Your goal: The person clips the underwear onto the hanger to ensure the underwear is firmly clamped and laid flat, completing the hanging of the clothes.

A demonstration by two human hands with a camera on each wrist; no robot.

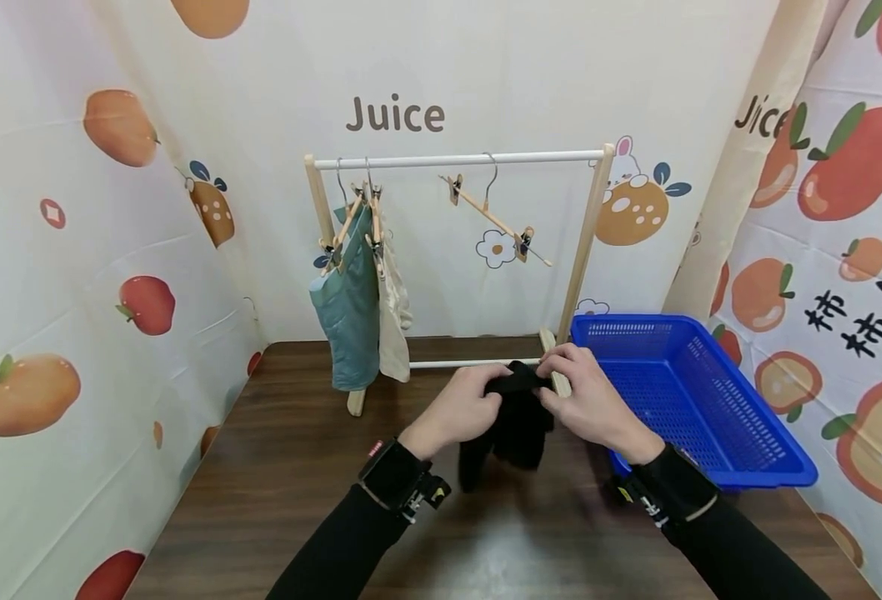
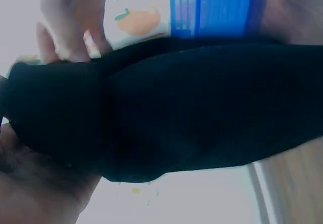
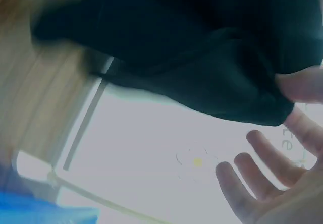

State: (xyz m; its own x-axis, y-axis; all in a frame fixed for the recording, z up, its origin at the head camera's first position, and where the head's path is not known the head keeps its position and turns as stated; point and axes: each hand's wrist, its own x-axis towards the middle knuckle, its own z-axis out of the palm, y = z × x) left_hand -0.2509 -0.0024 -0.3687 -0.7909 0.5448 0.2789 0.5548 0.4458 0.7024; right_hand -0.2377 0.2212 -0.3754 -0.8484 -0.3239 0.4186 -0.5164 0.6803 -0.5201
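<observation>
A small pair of black pants (image 1: pixel 516 425) hangs above the table, two leg-like parts pointing down. My left hand (image 1: pixel 462 406) pinches the upper edge at its left end. At the right end of that edge, my right hand (image 1: pixel 589 398) grips the cloth. In the right wrist view, thumb and forefinger of the right hand (image 3: pixel 282 188) hold a corner while the other fingers spread free. Black cloth (image 2: pixel 202 113) fills most of the left wrist view. Behind the hands, a wooden clip hanger (image 1: pixel 497 218) hangs tilted from the rack with nothing in its clips.
A white-barred wooden rack (image 1: pixel 448 160) stands at the back. On its left hang teal pants (image 1: pixel 347 325) and a cream garment (image 1: pixel 393 308), both from clip hangers. A blue plastic basket (image 1: pixel 681 400) sits to the right, close to the right forearm, on the dark wooden table (image 1: pixel 276 500).
</observation>
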